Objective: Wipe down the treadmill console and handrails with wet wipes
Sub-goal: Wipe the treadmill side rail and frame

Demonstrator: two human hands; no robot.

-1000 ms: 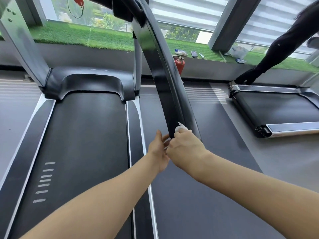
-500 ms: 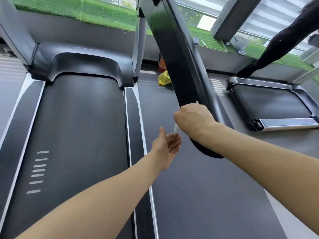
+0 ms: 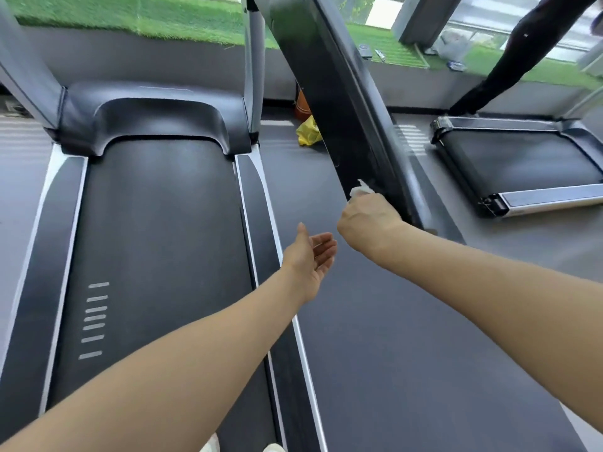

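Right of the frame's centre, the right hand (image 3: pixel 367 218) curls its fingers around a crumpled white wet wipe (image 3: pixel 360 189) and presses it against the glossy black handrail (image 3: pixel 329 93), which slants down from the top centre. Just below and to the left, the left hand (image 3: pixel 311 256) hangs with palm up and fingers loosely spread, holding nothing. Across the left half runs the dark treadmill belt (image 3: pixel 156 239). Behind the handrail, on the grey floor, lies a yellow bag (image 3: pixel 308 132). Far right sits a second treadmill (image 3: pixel 522 168).
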